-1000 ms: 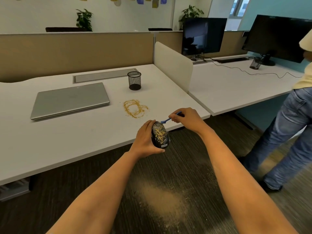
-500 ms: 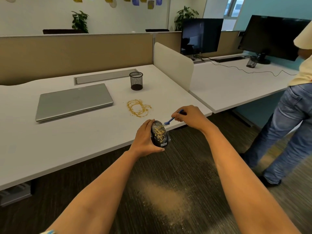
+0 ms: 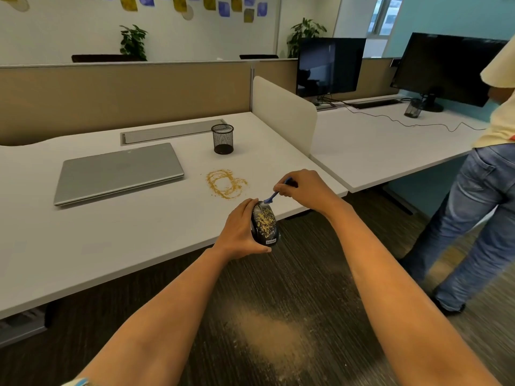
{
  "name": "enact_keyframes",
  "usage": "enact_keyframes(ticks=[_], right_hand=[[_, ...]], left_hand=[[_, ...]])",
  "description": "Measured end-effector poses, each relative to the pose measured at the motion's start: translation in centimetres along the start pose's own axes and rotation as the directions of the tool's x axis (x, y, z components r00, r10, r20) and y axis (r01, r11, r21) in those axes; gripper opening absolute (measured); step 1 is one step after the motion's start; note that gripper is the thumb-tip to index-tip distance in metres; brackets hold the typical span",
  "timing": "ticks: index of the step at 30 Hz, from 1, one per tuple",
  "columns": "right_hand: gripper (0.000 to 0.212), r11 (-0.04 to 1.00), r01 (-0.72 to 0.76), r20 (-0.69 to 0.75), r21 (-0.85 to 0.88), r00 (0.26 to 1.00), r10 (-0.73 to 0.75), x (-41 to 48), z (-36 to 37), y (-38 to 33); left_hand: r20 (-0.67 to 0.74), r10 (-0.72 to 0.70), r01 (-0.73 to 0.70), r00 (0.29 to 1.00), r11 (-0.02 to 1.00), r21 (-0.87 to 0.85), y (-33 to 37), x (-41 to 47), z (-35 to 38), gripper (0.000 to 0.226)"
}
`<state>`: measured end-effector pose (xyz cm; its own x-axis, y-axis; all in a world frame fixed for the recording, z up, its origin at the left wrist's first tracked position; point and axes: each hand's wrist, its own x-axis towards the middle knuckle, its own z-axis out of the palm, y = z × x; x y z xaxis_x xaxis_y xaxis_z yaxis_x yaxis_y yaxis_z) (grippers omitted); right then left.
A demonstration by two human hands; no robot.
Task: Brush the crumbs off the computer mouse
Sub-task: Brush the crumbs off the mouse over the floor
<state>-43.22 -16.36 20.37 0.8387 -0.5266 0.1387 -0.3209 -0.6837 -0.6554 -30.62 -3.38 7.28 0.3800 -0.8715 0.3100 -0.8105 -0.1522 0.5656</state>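
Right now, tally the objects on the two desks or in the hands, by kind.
Monitors: 2
Mesh pen cups: 2
Laptop: 1
Computer mouse: 1
Blue brush: 1
Total: 7

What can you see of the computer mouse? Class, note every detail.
The mouse is black and glossy, plastic by its look, with a small white label at its near end. Golden crumbs cover much of its top. The left hand holds it by the sides in the air, past the desk edge and above the floor, top facing the camera. The blue brush in the right hand has its tip at the mouse's far end.
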Motion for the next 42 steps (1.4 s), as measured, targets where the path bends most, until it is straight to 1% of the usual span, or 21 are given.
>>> enact_keyframes(ticks=[3, 6, 9, 13, 18, 21, 26, 31, 36, 42], right_hand=[[0.022, 0.999, 0.041, -0.062, -0.024, 0.997, -0.042, 0.2, 0.1, -0.1], [0.024, 0.995, 0.072, -0.027, -0.074, 0.997, -0.074, 0.1, 0.6, 0.1], [0.024, 0.993, 0.084, 0.016, -0.087, 0.996, -0.083, 0.1, 0.2, 0.5], [0.022, 0.988, 0.128, -0.024, -0.087, 0.991, -0.131, 0.2, -0.1, 0.5], [0.022, 0.978, 0.158, 0.022, -0.138, 0.987, -0.156, 0.2, 0.8, 0.4], [0.021, 0.97, 0.173, 0.058, -0.17, 0.985, -0.165, 0.2, 0.7, 0.3], [0.021, 0.955, 0.229, 0.02, -0.19, 0.973, -0.229, 0.4, 0.4, -0.1], [0.022, 0.939, 0.237, 0.121, -0.248, 0.97, -0.213, 0.6, 0.9, -0.2], [0.022, 0.934, 0.267, 0.095, -0.239, 0.963, -0.251, 0.9, 0.6, -0.4], [0.022, 0.913, 0.305, 0.174, -0.27, 0.948, -0.265, 0.8, 1.2, -0.2]], left_hand=[[-0.016, -0.003, 0.003, 1.0, 1.0, -0.014, 0.5, 0.4, 0.3, 0.119], [-0.012, -0.009, 0.009, 1.0, 1.0, -0.021, 0.9, 0.9, 0.4, 0.121], [-0.001, -0.023, 0.023, 1.0, 1.0, -0.021, 0.9, 1.0, 0.4, 0.124], [0.005, -0.034, 0.034, 0.999, 0.998, -0.05, 0.8, 1.2, 0.4, 0.126], [0.0, -0.07, 0.07, 0.998, 0.994, -0.084, 1.0, 1.7, 0.6, 0.13], [-0.002, -0.064, 0.064, 0.998, 0.994, -0.088, 0.8, 1.8, 0.5, 0.132], [-0.004, -0.053, 0.052, 0.999, 0.992, -0.113, 0.9, 1.9, 0.5, 0.134], [0.002, -0.061, 0.061, 0.998, 0.992, -0.112, 0.7, 2.2, 0.1, 0.135], [0.013, -0.052, 0.053, 0.999, 0.995, -0.088, 0.6, 2.2, 0.4, 0.132], [0.001, -0.064, 0.064, 0.998, 0.993, -0.101, 0.5, 2.4, 0.3, 0.135]])
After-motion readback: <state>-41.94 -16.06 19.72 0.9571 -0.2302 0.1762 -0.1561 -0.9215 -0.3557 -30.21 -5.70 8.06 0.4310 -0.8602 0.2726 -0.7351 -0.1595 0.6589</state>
